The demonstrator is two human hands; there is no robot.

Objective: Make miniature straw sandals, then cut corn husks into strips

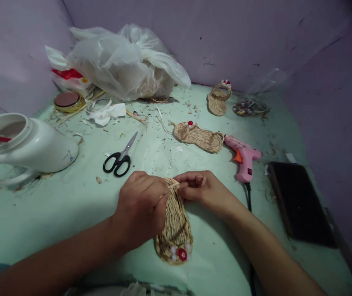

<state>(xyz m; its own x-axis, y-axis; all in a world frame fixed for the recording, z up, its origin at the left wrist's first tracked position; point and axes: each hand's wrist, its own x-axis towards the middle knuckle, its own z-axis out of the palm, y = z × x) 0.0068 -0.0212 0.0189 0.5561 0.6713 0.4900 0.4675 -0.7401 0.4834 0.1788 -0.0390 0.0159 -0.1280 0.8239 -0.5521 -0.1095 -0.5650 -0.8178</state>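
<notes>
A small woven straw slipper [176, 218] lies on the table in front of me, its red and white beads at the near end. At its far end, my left hand [143, 203] is closed with the fingers pinched on a pale strip of straw [172, 185] by the slipper's edge. From the other side my right hand [202, 189] pinches the same end of the strip and slipper edge. Beyond my hands lies a second woven slipper [199, 137] with one red bead showing. The tip of a pink glue gun [245, 158] is beside that slipper.
Black-handled scissors [120, 158] lie left of my hands. A white jug [40, 144] is on its side at far left. A phone [300, 201] lies at right. Behind are a plastic bag [123, 61], a small slipper [218, 100] and a bead container [249, 107].
</notes>
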